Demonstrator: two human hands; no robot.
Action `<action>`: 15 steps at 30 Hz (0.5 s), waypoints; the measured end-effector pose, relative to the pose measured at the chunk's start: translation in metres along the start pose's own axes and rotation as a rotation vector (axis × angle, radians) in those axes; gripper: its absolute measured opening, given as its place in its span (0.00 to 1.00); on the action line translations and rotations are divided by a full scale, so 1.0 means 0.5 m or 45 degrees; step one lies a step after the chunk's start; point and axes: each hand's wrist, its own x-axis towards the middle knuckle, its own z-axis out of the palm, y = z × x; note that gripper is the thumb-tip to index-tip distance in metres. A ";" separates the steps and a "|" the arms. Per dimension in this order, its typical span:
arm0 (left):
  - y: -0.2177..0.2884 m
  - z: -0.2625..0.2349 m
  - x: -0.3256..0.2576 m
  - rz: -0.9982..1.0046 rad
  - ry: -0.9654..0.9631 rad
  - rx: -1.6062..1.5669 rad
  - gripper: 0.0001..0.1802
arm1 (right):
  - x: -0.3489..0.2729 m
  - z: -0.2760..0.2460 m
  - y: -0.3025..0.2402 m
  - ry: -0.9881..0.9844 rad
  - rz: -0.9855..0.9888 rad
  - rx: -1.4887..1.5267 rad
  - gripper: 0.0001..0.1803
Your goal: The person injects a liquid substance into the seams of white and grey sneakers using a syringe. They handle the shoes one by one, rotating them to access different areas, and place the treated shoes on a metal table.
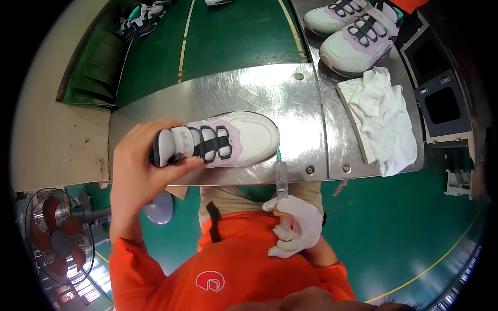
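A white and pale pink sneaker [254,136] with black lacing straps lies on the metal worktop [212,98], its toe to the right. Bare, my left hand [148,153] grips it around the ankle end, thumb on the near side. My right hand [298,223] wears a white glove and is closed around a clear syringe [281,179] with a green tip. That tip points away from me and meets the near side of the sneaker's toe, at or very close to the sole edge. Part of the syringe is hidden by the gloved fingers.
A crumpled white cloth [381,116] lies on a pale board at the right. Beyond it stand two similar sneakers [358,44]. A green conveyor belt [238,36] runs behind the worktop, with dark shoes [142,18] at far left. A floor fan [59,241] stands lower left.
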 end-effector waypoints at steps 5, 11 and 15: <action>-0.011 -0.016 0.019 -0.041 -0.190 0.024 0.31 | 0.009 0.000 0.036 0.022 -0.186 -0.066 0.42; -0.063 -0.093 0.151 0.539 -0.951 -0.256 0.47 | -0.002 -0.004 0.034 0.019 -0.141 -0.059 0.43; -0.024 0.008 0.271 0.336 -1.232 -0.389 0.41 | 0.006 0.000 0.037 0.046 -0.227 -0.089 0.42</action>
